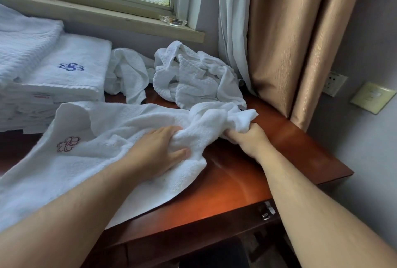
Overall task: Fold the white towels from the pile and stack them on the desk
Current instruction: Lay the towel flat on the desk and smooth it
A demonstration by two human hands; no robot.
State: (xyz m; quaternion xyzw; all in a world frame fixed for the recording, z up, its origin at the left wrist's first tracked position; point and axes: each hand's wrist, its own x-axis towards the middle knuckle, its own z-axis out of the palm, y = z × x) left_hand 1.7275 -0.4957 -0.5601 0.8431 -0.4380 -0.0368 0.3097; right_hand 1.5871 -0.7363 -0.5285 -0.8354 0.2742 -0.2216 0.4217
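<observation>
Gripping one white towel with both hands, I see it spread over the near-left part of the reddish wooden surface, a pink flower emblem facing up. My left hand rests on it, fingers curled into a bunched fold; my right hand is fisted tightly round the crumpled end, near the surface's right edge. Beyond lies the crumpled pile of white towels — just below the window sill. At far left stands the folded stack, its top towel bearing a blue emblem.
</observation>
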